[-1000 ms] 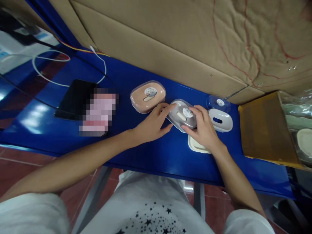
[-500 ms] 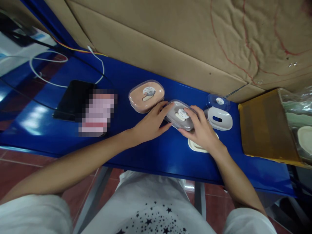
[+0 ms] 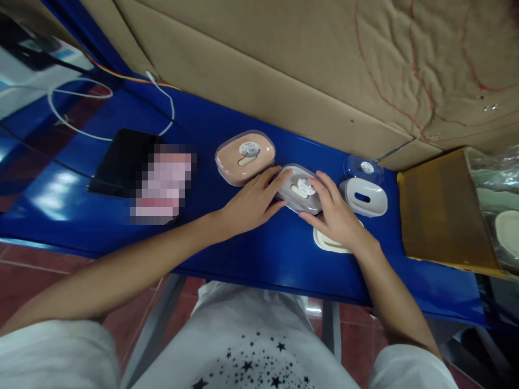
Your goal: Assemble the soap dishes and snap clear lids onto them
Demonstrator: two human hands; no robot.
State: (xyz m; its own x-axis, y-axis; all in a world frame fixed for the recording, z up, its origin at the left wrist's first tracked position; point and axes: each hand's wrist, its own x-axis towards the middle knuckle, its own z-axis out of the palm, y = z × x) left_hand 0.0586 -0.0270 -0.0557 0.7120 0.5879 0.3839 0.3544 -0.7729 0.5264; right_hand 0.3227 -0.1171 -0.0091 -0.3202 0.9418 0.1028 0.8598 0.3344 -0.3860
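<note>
A grey oval box (image 3: pixel 302 205) under a clear cover, with a round white label on top, sits between my hands on the blue table. My left hand (image 3: pixel 248 209) grips its left end, thumb at the near side and fingers at the far side. At the right end, my right hand (image 3: pixel 339 217) holds it with the fingers over the cover near the label. A cream oval piece (image 3: pixel 327 243) lies partly hidden under my right hand. To the left stands a peach oval box (image 3: pixel 230 158) with a similar clear cover. A white oval shell (image 3: pixel 373 200) with a slot and a clear cover (image 3: pixel 353 166) lie to the right.
An open cardboard carton (image 3: pixel 438 210) with wrapped pieces stands at the right. A black flat object (image 3: pixel 115 162), a pixelated pink item (image 3: pixel 162 186) and a white cable (image 3: pixel 172 108) lie at the left. Cardboard sheeting (image 3: pixel 259 59) lines the back of the blue table (image 3: pixel 259 256).
The view has shifted very slightly. Both hands stay on the grey box, with no other clear difference.
</note>
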